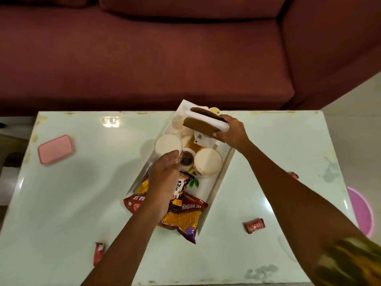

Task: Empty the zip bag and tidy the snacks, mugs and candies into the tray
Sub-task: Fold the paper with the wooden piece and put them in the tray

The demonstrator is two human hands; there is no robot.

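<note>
We see much of the tray [223, 162] only in part; the two arms cross its near end, and our left hand [165, 172] covers the middle of the snack packets [181, 215], so their labels read only in pieces; the packets spill over the tray's near edge onto the bench [72, 203]. The left hand's fingers are curled round the rim of a white mug [168, 146] at the tray's left side; how firmly it is held we cannot tell. A second mug [208, 163] stands just beside it to the right, with a small dark cup [187, 159] between them, partly hidden by the left hand. Our right hand [232, 131] is clenched on a brown and white thing [204, 122] held tilted above the far end of the tray; what it is we cannot make out; it hides much of the white and yellow items beneath, which blur together. The zip bag we cannot pick out for certain.

Around the tray, three red candies lie loose on the bench: one at the near left [98, 252], one at the near right [254, 225], one at the far right [293, 175], half hidden behind the right forearm. A pink lid [56, 149] rests well apart on the left. A pink round thing [362, 211] shows past the bench's right edge, cut off by it. A dark red sofa [165, 48] stands behind the bench.
</note>
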